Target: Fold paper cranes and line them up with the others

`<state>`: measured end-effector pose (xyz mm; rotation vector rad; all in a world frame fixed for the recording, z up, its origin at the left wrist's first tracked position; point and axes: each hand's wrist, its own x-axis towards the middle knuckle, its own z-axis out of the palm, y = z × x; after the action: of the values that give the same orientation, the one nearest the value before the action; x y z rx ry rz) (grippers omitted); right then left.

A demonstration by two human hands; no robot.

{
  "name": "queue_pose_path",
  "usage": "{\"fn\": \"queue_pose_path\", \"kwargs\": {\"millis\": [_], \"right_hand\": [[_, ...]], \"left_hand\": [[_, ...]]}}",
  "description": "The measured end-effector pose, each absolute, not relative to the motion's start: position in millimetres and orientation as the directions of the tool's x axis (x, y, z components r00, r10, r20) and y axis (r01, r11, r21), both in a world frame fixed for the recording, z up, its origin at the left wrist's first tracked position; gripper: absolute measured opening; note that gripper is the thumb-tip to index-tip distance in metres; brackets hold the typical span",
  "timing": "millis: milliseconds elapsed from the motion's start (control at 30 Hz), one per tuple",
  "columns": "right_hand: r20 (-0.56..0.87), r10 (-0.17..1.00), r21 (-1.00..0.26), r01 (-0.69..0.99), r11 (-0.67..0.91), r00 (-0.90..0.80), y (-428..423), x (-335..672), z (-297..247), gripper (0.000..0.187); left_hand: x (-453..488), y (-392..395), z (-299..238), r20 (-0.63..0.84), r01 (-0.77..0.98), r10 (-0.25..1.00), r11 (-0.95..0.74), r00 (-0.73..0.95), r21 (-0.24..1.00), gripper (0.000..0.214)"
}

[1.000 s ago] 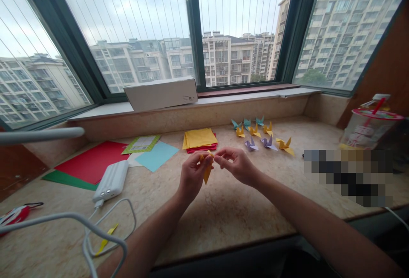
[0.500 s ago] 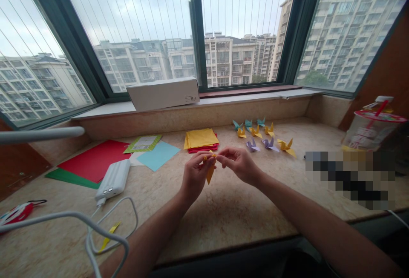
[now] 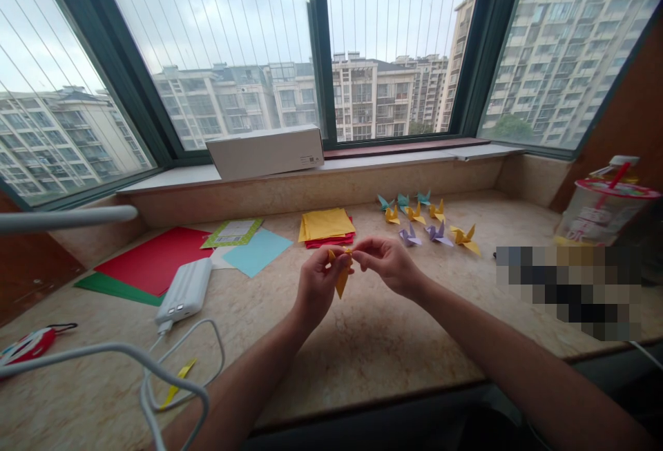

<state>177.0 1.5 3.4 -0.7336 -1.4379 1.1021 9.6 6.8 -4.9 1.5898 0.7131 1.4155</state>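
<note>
Yellow, pointed folded paper [image 3: 340, 284] is pinched in the left hand [image 3: 317, 280]; beside that grip, the right hand [image 3: 387, 266] pinches its top.

Cloudy daylight through windows [image 3: 394, 23], soft shadows, stretched edges

1. Folded piece [image 3: 340, 285]: paper, matt, sharply creased.
2. Cranes [image 3: 465, 237]: paper, matt.
3. Red sheet [image 3: 155, 257]: paper, smooth, matt.
4. Power bank [image 3: 185, 289]: plastic, smooth, slight sheen.
5. Cable [image 3: 103, 349]: plastic-coated, smooth.
6. Counter [image 3: 362, 361]: stone-like, mottled, smooth, low gloss.
7. Box [image 3: 264, 154]: card, smooth, matt.
8. Cup [image 3: 585, 213]: clear plastic, glossy.
9. Side panel [image 3: 637, 106]: wood-like, dull; true material unclear.
10. Panes [image 3: 404, 16]: glass, smooth.
</note>
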Motion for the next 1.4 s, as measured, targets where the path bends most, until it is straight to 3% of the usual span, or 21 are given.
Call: {"fn": "queue_pose_path", "kwargs": {"millis": [267,667,1167,1400], "right_hand": [[0.364,0.910,-0.930,-0.025,0.366,-0.201,-2.8,177.8,9.2,0.036],[0.327,0.914,-0.939,0.025,0.343,-0.242,-3.0,180.4,11.3,0.034],[0.373,0.907,-0.923,0.020,0.384,-0.195,-0.3,179.5,2.1,0.032],[0.479,0.868,-0.852,0.170,0.495,-0.128,-0.7,179.2,-3.3,0.028]], "left_hand": [[7.6,7.6,-4.7,0.546,-0.050,0.809,-0.549,0.220,0.834,0.017],[4.3,11.5,-8.0,0.572,-0.025,0.786,-0.583,0.235,0.812,0.016],[7.6,4.8,-2.4,0.486,-0.071,0.846,-0.483,0.218,0.873,0.024],[10.6,2.5,-4.3,0.432,-0.124,0.869,-0.414,0.242,0.902,0.027]]}}
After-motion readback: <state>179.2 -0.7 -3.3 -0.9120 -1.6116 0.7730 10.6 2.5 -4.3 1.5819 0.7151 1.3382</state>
